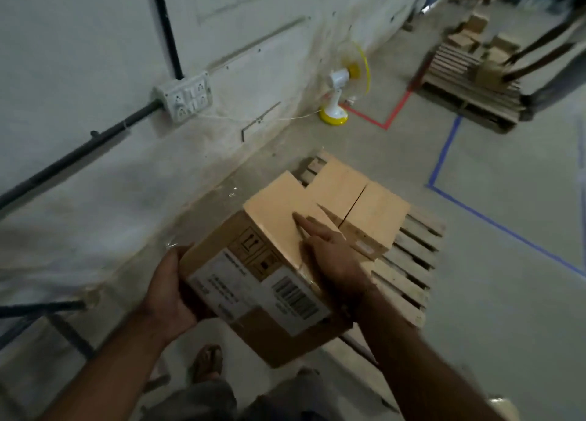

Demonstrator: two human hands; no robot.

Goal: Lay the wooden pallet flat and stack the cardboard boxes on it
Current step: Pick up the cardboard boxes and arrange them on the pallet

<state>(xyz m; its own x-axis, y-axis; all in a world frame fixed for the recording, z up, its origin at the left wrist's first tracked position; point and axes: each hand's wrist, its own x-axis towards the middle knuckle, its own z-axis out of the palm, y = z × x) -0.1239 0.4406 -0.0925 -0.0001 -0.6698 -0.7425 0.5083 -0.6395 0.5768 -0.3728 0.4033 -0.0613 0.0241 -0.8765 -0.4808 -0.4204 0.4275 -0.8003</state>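
A wooden pallet (409,271) lies flat on the concrete floor near the wall. Two cardboard boxes (374,217) stand side by side on its far part. I carry a third cardboard box (253,271), with a barcode label on its near face, in the air above the pallet's near left corner. My left hand (168,290) holds its left side from below, fingers hidden behind the box. My right hand (326,249) lies on its top right edge with the fingers stretched out across the top.
A white wall with a socket box (184,97) and black conduit runs along the left. A yellow and white fan (345,84) stands by the wall. Another pallet (469,94) with boxes lies at the far right, a person's arms reaching over it. Red and blue tape lines mark the floor.
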